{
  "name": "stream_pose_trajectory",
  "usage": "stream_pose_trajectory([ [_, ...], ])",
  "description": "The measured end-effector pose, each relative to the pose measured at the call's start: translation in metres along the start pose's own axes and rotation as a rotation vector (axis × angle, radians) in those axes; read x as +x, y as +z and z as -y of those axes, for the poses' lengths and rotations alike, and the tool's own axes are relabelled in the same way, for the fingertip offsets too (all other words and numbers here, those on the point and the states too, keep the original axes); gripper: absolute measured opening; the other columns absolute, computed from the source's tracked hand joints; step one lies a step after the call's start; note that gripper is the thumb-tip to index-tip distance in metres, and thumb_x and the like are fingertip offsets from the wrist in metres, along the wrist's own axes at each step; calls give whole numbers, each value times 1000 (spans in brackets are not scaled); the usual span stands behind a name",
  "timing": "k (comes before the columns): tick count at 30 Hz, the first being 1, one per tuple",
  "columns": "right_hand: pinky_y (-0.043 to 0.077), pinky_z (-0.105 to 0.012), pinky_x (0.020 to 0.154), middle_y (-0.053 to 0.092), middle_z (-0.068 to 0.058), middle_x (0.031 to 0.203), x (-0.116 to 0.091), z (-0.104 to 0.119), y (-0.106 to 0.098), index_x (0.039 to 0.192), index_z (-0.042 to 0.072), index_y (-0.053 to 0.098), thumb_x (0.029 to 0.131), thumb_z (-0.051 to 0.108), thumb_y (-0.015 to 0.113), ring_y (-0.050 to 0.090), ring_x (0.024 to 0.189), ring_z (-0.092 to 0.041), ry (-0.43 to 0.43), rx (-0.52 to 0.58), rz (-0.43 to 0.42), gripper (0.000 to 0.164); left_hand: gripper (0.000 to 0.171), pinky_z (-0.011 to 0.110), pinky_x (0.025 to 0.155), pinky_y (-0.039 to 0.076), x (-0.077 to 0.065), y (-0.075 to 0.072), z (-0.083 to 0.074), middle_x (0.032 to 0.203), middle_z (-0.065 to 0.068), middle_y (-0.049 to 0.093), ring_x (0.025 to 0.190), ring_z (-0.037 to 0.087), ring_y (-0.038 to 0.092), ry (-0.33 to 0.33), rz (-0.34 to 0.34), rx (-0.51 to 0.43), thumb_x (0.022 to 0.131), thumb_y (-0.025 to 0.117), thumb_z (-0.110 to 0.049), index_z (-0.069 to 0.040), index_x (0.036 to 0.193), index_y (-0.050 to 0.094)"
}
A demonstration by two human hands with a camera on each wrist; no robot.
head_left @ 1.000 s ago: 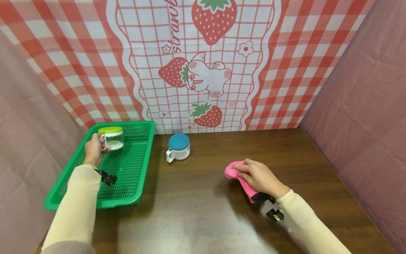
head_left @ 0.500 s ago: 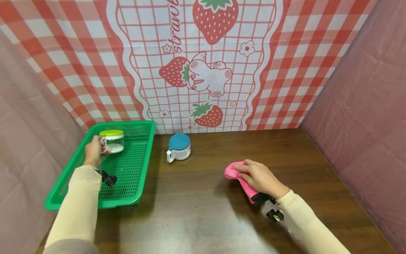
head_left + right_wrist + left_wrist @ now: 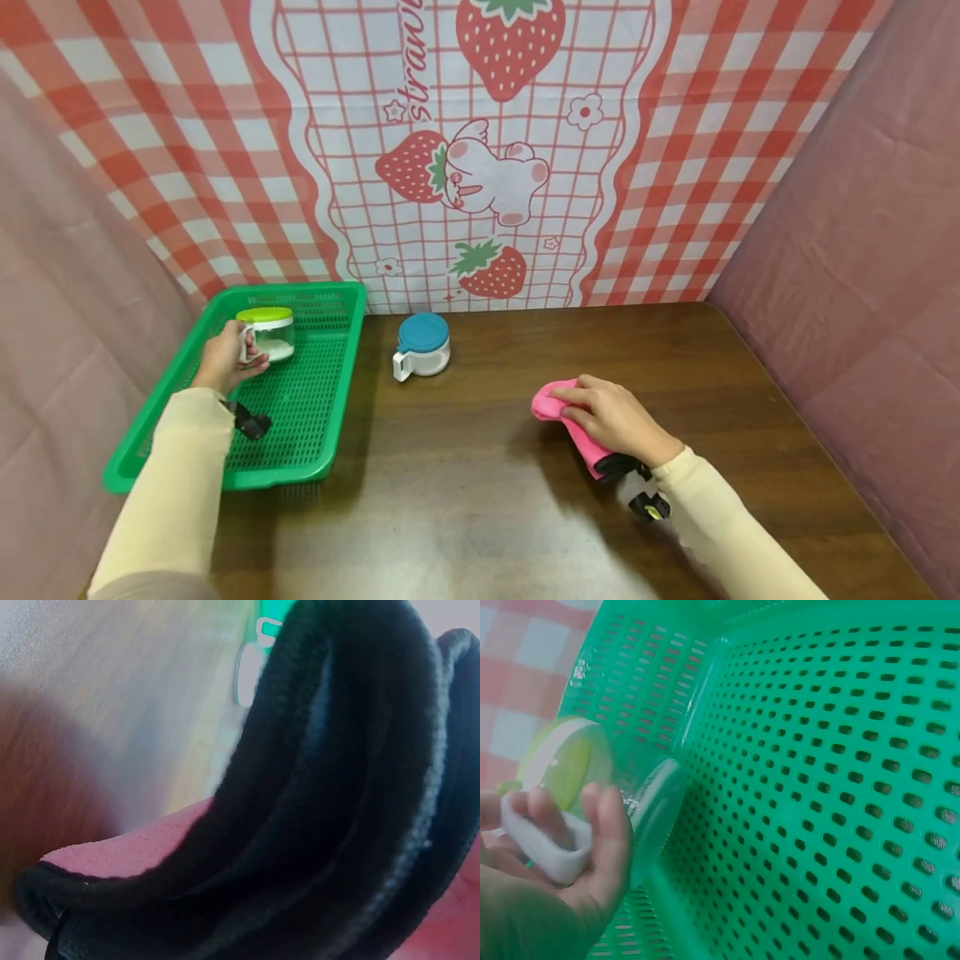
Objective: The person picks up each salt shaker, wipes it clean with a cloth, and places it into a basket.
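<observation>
Loosely curled, with a finger through its white handle [image 3: 555, 859], the left hand [image 3: 222, 357] has hold of the jar [image 3: 276, 336] with the lime lid. The jar stands upright just to the right of that hand, handle turned toward the palm and body clear of it, inside the back part of the green basket [image 3: 342, 408]; whether its base touches the basket floor is hard to tell. Compared with a second ago, the jar sits lower in the basket, and the lower fingertips now stretch farther out beneath the handle than they did half a second ago. Across the table [image 3: 465, 467], the right hand [image 3: 617, 421] keeps the same place, fingers and thumb bent together on the pink cloth [image 3: 585, 446], whose black-edged folds fill the right wrist view. Between the two hands, just beside the basket, a blue-lidded jar [image 3: 425, 343] stands well apart from both.
</observation>
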State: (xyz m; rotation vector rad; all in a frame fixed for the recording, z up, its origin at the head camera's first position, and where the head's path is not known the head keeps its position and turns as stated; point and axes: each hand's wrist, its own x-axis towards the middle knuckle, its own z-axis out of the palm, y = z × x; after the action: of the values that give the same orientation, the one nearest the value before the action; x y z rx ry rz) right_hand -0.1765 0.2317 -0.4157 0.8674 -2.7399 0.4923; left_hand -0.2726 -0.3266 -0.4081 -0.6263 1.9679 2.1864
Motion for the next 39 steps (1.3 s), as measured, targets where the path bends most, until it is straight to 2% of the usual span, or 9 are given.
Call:
stream_pose_trajectory([
  [2,42,-26,63,58,3,83,0,0,0,109,14,75,83,16,74,47,67,-7,3,4,-5,26,43,26,62,58,-1,1,-1,60,-6,56,60,10,67,7,62,64,101,28,-35,-14,72,52],
  [4,41,-25,62,56,3,81,-1,0,0,109,14,75,83,16,74,45,66,-7,8,11,-6,26,42,26,62,58,-2,3,-1,64,-5,58,61,10,68,7,87,119,102,26,-37,-14,76,52],
  [7,38,-23,61,55,4,79,0,-1,0,110,14,74,83,17,73,42,65,-6,10,23,1,27,43,24,61,58,-5,3,0,65,-6,61,59,9,68,-11,81,169,102,26,-38,-15,78,54],
  [11,37,-23,61,55,4,79,0,-3,-3,110,13,74,84,16,73,42,65,-6,13,21,5,27,47,22,60,57,-9,2,2,65,-7,63,57,7,66,-53,79,186,103,29,-37,-17,74,60],
  [14,38,-25,62,55,3,79,1,-5,-5,111,13,74,84,14,73,43,65,-7,25,6,0,27,43,20,61,57,-9,1,3,66,-7,64,56,6,66,-71,80,181,103,33,-33,-16,77,63],
  [20,41,-28,64,57,2,82,1,-7,-6,113,13,73,85,15,72,47,67,-9,26,7,8,28,20,19,64,57,-7,-3,4,66,-6,61,57,5,63,-79,13,106,101,36,-20,-3,101,49],
  [27,39,-26,62,57,2,82,-1,-7,-5,112,13,73,84,15,73,45,66,-8,23,5,-6,28,18,19,64,57,-8,-8,3,65,-2,59,54,7,63,-89,-39,33,98,39,-11,-4,88,52],
  [35,40,-27,63,57,2,82,-2,-6,-5,113,13,73,85,15,72,46,67,-8,26,13,1,28,11,17,61,56,-10,-6,1,67,-3,54,52,5,61,-87,-123,124,96,40,-8,1,99,45],
  [39,38,-25,61,55,2,81,-2,-6,-4,113,13,73,85,15,72,43,65,-8,30,8,6,29,9,17,60,56,-10,-5,0,68,-2,51,51,5,60,-82,-157,173,93,40,-6,1,96,43],
])
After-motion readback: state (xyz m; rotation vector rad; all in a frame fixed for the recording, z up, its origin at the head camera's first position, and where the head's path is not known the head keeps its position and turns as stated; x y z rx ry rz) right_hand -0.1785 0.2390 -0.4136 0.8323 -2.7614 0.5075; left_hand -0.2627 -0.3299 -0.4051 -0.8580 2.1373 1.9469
